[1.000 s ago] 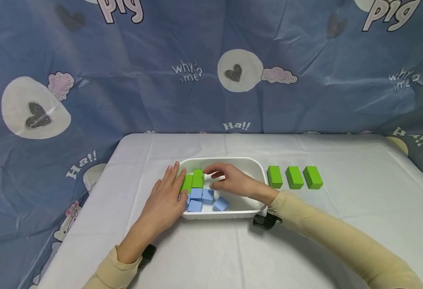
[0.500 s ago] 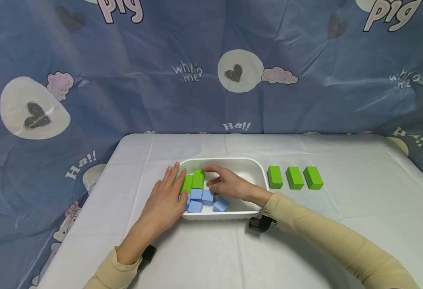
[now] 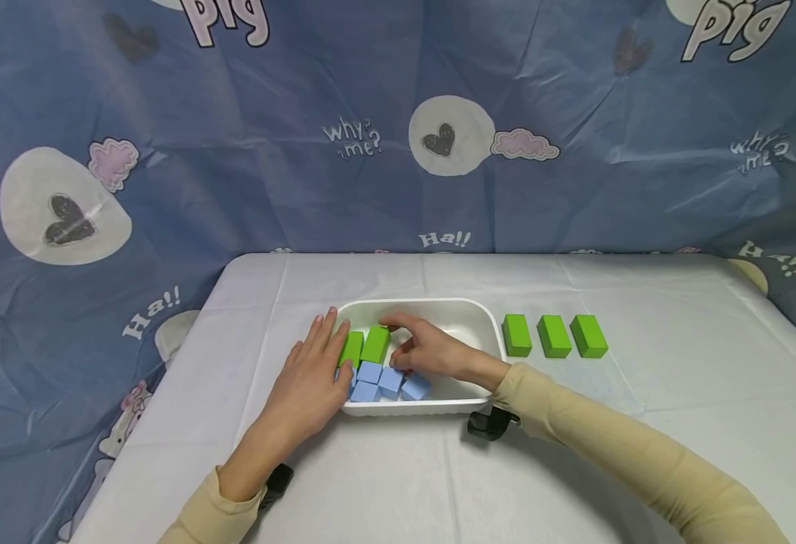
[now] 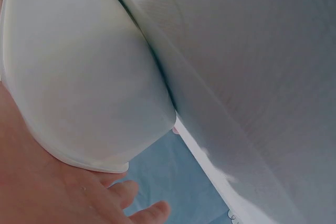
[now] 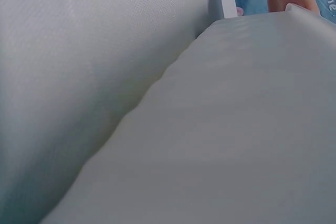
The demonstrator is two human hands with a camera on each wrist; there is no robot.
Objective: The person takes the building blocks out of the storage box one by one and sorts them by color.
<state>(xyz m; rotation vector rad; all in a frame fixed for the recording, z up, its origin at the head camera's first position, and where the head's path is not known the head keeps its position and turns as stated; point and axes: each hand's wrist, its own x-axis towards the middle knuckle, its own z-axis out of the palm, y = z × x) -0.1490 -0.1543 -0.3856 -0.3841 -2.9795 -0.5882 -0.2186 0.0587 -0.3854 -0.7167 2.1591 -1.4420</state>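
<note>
A white tray holds green and blue blocks at its left end. My left hand lies with straight fingers across the tray's left rim, covering part of a green block and some blue blocks. The left wrist view shows that hand against the outer tray wall. Inside the tray, my right hand has its index finger and thumb curled at the far and near ends of a second green block, which sits slightly turned. Several blue blocks lie just in front of it.
Three green blocks stand in a row right of the tray: one near it, a middle one, an outer one. A white cloth covers the table; a blue printed curtain hangs behind.
My right index finger and thumb have closed in on the second green block, which has turned and shifted slightly nearer. Some blue blocks beside it have shifted too. The left hand stays in place.
</note>
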